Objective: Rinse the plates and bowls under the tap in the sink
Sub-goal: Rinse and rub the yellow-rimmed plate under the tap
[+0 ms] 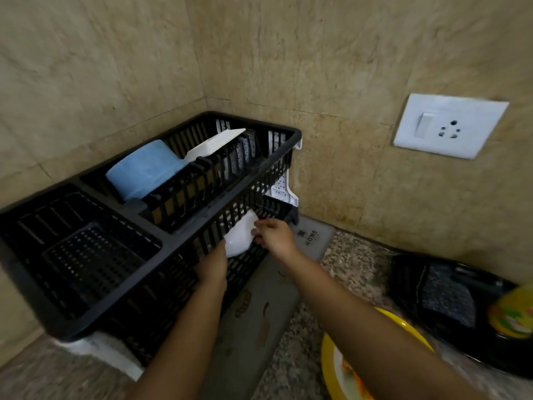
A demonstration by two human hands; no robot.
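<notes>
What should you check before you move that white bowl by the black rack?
1. Grip: right hand pinches the white bowl: ok.
2. Is the left hand holding it too: cannot tell, fingers hidden.
3. Bowl free of the black rack bars: not ok, partly behind them.
4. The blue bowl and white plate rest inside the rack: ok.
5. Sink and tap ready: cannot tell, neither in view.
</notes>
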